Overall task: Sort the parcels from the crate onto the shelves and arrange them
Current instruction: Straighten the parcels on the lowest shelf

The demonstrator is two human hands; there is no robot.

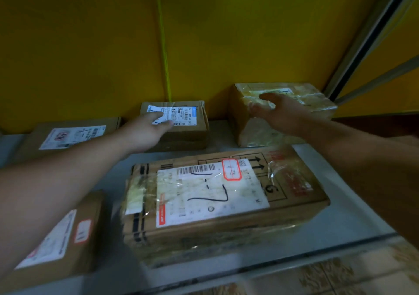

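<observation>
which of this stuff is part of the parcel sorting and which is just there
Part of the job:
left hand, on the small box
right hand, at the taped box
large parcel
flat box, back left
front-left box
shelf

Just there:
yellow wall
metal frame
tiled floor

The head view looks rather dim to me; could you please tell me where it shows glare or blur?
Head view: dim overall; tape on the large front parcel throws glare over its label; the right hand is motion-blurred against the wrapped box; the lower-left parcel goes soft toward the corner.
</observation>
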